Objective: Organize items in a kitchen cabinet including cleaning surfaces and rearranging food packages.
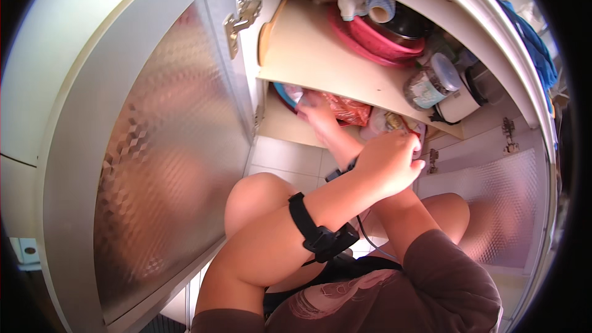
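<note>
My forearms cross in front of an open cabinet. My left hand (391, 159) is on the right, its fingers curled, in front of a pale plastic bag (377, 122) with yellowish contents and a red strip. Whether the fingers grip the bag is hidden. Beneath the left arm, my right hand (314, 106) reaches to the left into the lower compartment. Blurred, it is beside a red plastic bag (347, 108) and a blue basin rim (286, 95). Its fingertips are at something whitish, and I cannot tell whether they hold it.
Above is a shelf (305, 51) with pink basins (356, 41), a dark pan (404, 25), a paper roll (381, 8) and a lidded jar (430, 85). Textured cabinet doors stand open at left (171, 162) and right (504, 208). My knees are close to the tiled floor (282, 157).
</note>
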Available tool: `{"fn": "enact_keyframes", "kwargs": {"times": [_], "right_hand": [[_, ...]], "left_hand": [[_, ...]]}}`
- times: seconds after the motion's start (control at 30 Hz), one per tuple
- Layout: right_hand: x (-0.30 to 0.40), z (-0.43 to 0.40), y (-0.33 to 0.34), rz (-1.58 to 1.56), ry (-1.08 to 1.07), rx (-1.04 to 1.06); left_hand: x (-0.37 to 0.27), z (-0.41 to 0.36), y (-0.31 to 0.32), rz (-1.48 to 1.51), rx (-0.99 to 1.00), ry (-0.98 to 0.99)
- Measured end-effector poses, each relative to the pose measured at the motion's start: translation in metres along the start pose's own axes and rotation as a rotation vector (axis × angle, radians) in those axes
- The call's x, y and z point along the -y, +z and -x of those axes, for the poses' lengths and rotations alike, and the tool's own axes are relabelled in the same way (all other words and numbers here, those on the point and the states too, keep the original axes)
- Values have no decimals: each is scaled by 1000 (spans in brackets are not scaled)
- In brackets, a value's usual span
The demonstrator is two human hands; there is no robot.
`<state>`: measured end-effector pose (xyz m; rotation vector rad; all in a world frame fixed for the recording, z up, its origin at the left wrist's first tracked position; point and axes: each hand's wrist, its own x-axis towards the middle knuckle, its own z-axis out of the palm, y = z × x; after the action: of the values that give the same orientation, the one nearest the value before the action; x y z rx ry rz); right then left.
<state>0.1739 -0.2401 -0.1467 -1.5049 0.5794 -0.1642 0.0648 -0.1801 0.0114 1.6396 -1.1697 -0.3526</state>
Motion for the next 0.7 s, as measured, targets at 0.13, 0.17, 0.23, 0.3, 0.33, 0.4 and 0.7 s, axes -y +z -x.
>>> {"fn": "enact_keyframes", "kwargs": {"times": [0.13, 0.17, 0.23, 0.3, 0.33, 0.4, 0.7], "right_hand": [[48, 84, -55, 48, -322, -126], [58, 91, -81, 246, -583, -271], [84, 99, -139, 807, -973, -785], [120, 105, -180, 930, -1097, -1193], [133, 105, -189, 931, -1098, -1211], [154, 102, -199, 911, -943, -1294], [160, 83, -227, 887, -556, -1074]], "left_hand": [[-9, -3, -10, -16, -97, 63], [-15, -5, -17, 15, -136, 77], [-14, -11, -21, 17, -287, 135], [-12, -17, -21, 112, -442, 135], [-7, -19, -23, 87, -452, 104], [9, -22, -27, 197, -430, 28], [21, -33, -16, 229, -394, -64]]}}
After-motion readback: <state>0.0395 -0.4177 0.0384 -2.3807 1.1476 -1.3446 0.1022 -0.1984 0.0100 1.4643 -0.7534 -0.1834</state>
